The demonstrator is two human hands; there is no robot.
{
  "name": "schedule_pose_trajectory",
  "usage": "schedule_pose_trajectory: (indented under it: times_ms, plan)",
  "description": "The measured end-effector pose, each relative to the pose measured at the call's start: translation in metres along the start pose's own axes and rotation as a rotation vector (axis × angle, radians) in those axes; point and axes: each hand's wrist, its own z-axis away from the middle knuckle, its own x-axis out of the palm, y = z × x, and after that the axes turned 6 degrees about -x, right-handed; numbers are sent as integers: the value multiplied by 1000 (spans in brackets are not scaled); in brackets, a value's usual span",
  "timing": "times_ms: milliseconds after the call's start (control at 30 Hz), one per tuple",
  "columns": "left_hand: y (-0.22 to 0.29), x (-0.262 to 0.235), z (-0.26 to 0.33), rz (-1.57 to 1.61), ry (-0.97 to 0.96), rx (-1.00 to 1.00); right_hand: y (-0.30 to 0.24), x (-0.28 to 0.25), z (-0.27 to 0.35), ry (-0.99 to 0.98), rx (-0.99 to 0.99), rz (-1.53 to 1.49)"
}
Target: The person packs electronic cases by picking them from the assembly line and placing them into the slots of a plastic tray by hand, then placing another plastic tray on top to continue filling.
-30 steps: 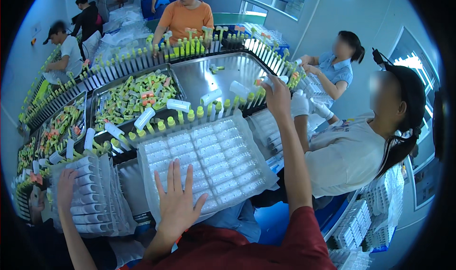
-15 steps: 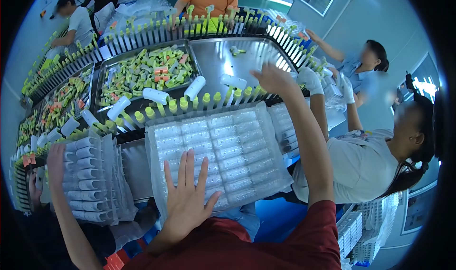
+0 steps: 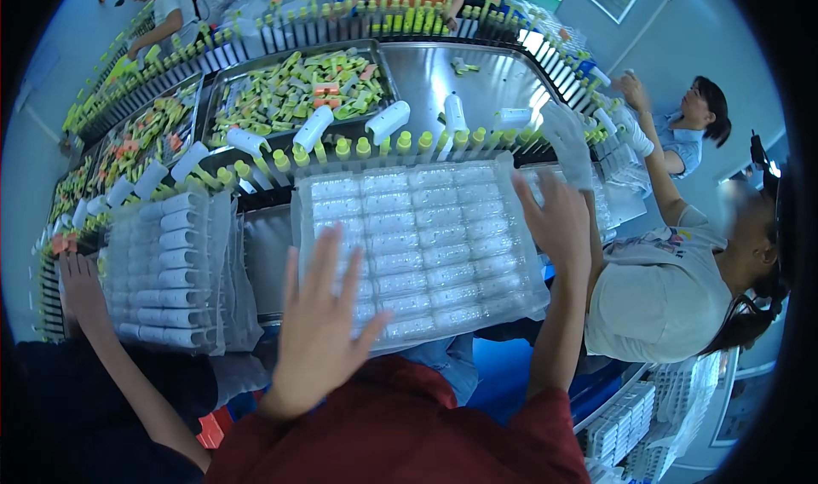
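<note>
A clear plastic blister tray with rows of moulded pockets lies flat on the work surface just before the person, between both hands. The left hand rests at its near left corner, fingers spread open and flat — gripping nothing. The right hand sits at the tray's right edge, fingers loosely open; whether it touches the rim cannot be told. Beyond the tray runs a row of green-capped holders — white plastic tubes lean on them.
</note>
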Motion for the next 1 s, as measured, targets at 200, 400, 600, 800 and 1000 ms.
schedule_pose_trajectory:
  times_ms: [200,400,600,800,1000]
  plan:
    - [-60,22,-21,-9,121,-417,62,29,63,-328,-46,-398]
    - [-72,54,-23,-81,100,-441,47,20,51,-135,-30,-331]
    - [-53,25,-24,-164,236,-429,51,39,63,-4,57,-692]
    - [-39,4,-20,91,489,-388,73,61,73,-37,168,-1007]
    - [-70,-10,-19,942,700,-364,73,46,76,273,110,-903]
